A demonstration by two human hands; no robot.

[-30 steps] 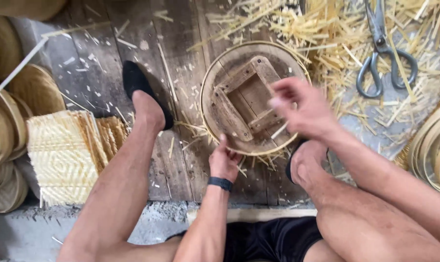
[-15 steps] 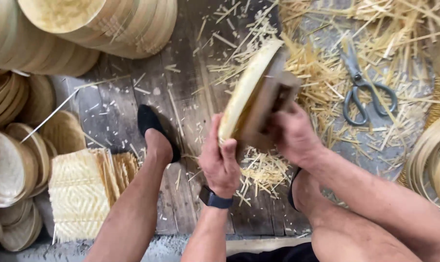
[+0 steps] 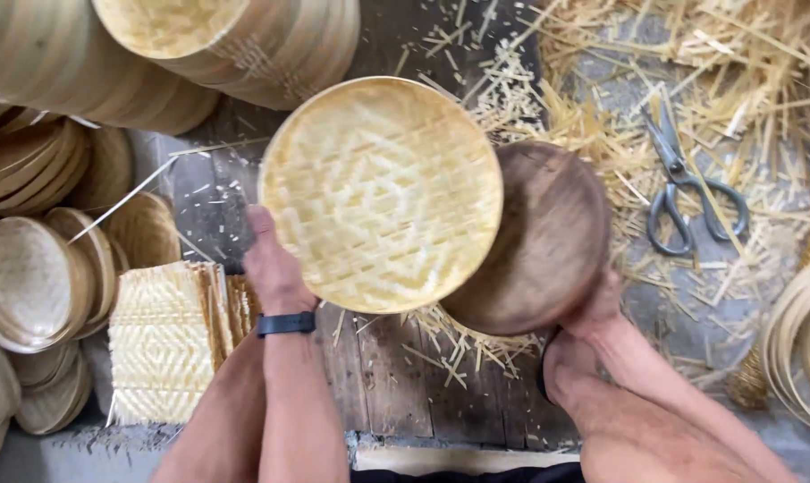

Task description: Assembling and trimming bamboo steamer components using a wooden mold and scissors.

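Left hand (image 3: 275, 268) clamps the woven bamboo lid (image 3: 383, 192) by its rim — light, stiff; right hand (image 3: 593, 309) grips the wooden mould (image 3: 539, 237).

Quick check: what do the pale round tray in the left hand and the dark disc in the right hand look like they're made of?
Pale round tray: looks like woven bamboo strips, unfinished, judging by the visible plaited pattern. Dark disc: probably wood, smooth and worn brown, with faint grain.

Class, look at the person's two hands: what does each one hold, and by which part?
Left hand grips the woven bamboo tray at its lower-left rim; right hand holds the round wooden mould at its lower edge.
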